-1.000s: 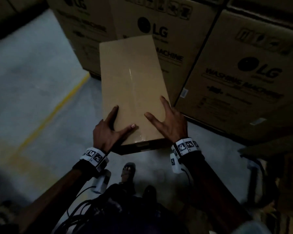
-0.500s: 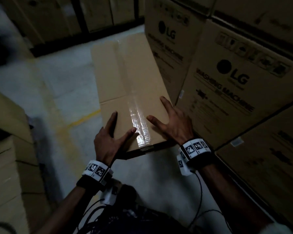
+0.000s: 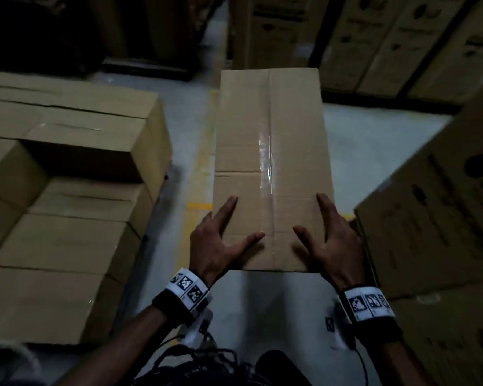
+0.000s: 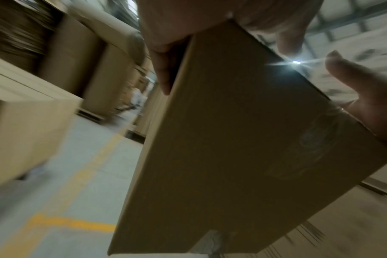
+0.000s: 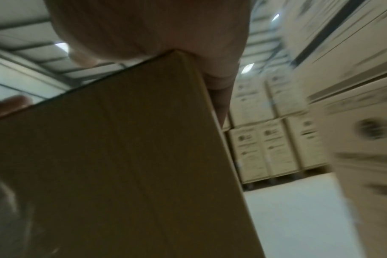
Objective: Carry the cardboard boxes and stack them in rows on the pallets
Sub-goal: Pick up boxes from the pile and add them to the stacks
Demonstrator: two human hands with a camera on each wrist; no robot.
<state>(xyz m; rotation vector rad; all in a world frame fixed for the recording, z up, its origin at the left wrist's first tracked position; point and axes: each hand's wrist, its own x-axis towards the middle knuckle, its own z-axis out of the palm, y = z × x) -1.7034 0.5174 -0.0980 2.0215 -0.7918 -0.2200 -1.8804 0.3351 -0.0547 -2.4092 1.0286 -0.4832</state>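
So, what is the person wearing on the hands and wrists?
The left hand and right hand are bare, with no gloves. Each wrist carries a black band topped by a white strip printed with square black-and-white markers. A white device hangs under each wrist, and thin black cables run back towards the body.

A yellow line [image 3: 204, 168] is painted along the grey floor [image 3: 374, 151]; large printed cartons [image 3: 435, 227] are stacked at the floor's right edge.
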